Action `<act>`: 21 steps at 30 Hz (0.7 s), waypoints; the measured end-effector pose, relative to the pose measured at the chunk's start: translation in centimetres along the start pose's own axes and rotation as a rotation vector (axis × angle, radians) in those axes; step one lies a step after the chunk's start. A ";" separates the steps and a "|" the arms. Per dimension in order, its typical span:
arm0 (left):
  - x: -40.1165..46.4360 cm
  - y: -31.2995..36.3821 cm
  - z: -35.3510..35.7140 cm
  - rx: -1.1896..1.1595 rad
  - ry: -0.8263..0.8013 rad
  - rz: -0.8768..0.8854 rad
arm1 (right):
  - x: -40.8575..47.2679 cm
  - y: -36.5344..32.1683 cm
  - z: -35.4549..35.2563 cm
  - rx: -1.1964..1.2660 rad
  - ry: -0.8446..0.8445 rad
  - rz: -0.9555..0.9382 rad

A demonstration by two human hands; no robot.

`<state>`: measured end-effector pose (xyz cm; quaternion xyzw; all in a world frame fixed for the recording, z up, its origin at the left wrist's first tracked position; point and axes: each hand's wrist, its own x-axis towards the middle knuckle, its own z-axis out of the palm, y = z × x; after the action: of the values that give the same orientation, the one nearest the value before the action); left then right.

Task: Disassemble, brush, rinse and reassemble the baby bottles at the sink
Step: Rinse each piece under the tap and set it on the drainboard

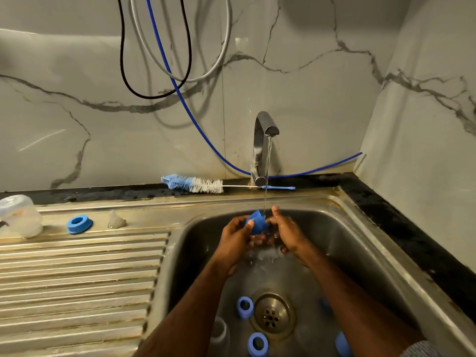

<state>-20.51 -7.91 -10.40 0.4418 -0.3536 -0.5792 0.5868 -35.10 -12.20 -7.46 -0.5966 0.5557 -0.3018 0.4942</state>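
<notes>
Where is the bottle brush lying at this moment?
In the head view, the bottle brush lies on the dark ledge behind the sink, its handle passing the foot of the tap.

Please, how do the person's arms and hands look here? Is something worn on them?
Both forearms are bare, and so are the left hand and right hand: no gloves, rings or watch show. The fingers look wet. Only a bit of grey knitted sleeve shows at the right arm, at the bottom edge.

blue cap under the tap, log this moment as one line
step: rinse | both hands grip blue cap | left hand | right hand | tap running | brush idle
</notes>
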 end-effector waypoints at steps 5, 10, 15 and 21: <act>-0.1 -0.4 0.7 0.031 -0.002 -0.217 | 0.1 0.1 0.7 0.023 -0.024 -0.106; 0.1 -0.2 0.3 0.043 0.098 -0.200 | -0.2 0.6 0.4 -0.088 -0.119 0.023; 0.0 -1.0 0.7 0.290 -0.004 -0.142 | 0.3 0.9 1.1 -0.061 -0.015 0.047; 0.0 -0.8 0.5 0.178 -0.027 -0.069 | 0.3 2.2 0.9 0.170 -0.040 0.186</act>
<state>-21.24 -7.88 -11.02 0.4962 -0.3960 -0.5712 0.5203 -35.04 -11.98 -9.84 -0.5043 0.5711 -0.2889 0.5797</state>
